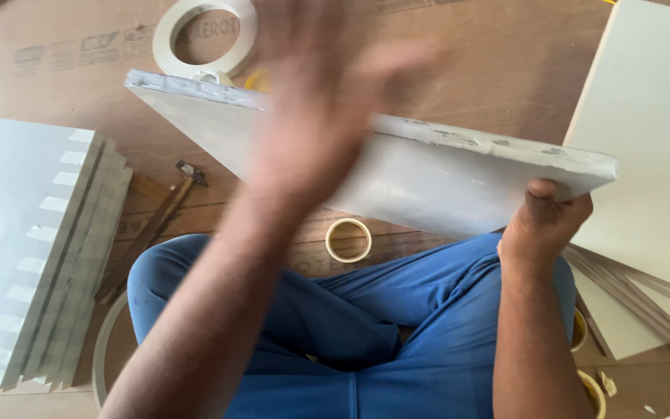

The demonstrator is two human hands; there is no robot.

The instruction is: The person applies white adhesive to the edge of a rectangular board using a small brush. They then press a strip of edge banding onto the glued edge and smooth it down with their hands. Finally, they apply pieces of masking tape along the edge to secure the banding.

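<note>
We see a grey panel held tilted over our lap, its rough top edge facing us. Our right hand clamps the panel's right corner from below, thumb pressed on its face. Our left hand is blurred, fingers spread apart, over the panel's middle; contact we cannot tell. A small tape roll lies on the plywood floor beneath.

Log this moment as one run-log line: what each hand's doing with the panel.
right hand: grips grey panel at its corner | left hand: open, blurred, over panel face | panel: tilted above lap | hammer: on floor
</note>
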